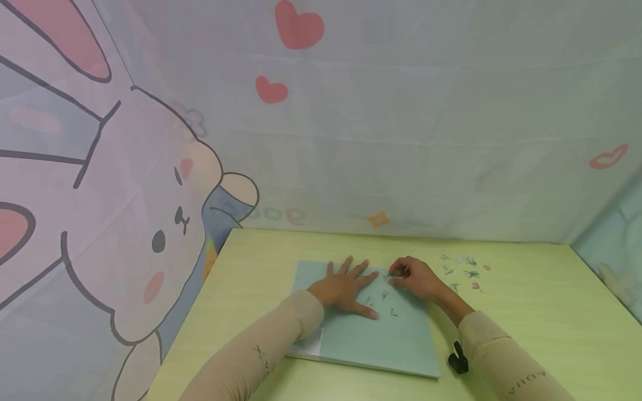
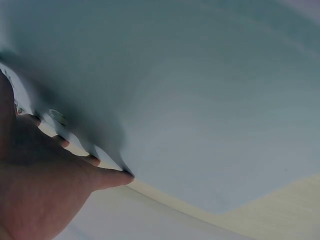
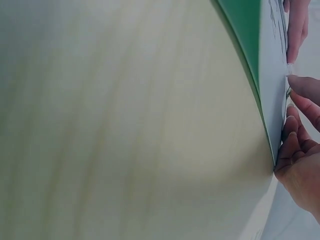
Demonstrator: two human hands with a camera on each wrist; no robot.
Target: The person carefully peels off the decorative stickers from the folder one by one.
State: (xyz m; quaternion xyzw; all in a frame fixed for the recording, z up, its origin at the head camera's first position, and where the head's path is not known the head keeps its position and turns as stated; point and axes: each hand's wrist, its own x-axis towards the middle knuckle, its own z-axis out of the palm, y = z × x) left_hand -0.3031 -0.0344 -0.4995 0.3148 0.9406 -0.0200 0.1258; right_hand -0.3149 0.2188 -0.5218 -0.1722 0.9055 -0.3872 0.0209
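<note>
A pale green book or folder (image 1: 381, 348) lies on the table, with several small flower stickers (image 1: 384, 295) on its upper part. My left hand (image 1: 346, 287) rests on it with fingers spread; the left wrist view shows those straight fingers (image 2: 114, 177) against the pale surface. At the upper right edge, my right hand (image 1: 415, 277) pinches a small flower sticker (image 1: 388, 275) between thumb and index finger. From the right wrist, the curled fingers of the right hand (image 3: 302, 165) are seen close to the book's edge (image 3: 272, 95). The pinched sticker is mostly hidden there.
More flower stickers (image 1: 471, 273) lie loose on the yellow-green table (image 1: 541, 328), right of the book. A small black object (image 1: 457, 360) sits beside the right forearm. Behind the table hangs a printed cloth (image 1: 426, 139) with hearts and a rabbit.
</note>
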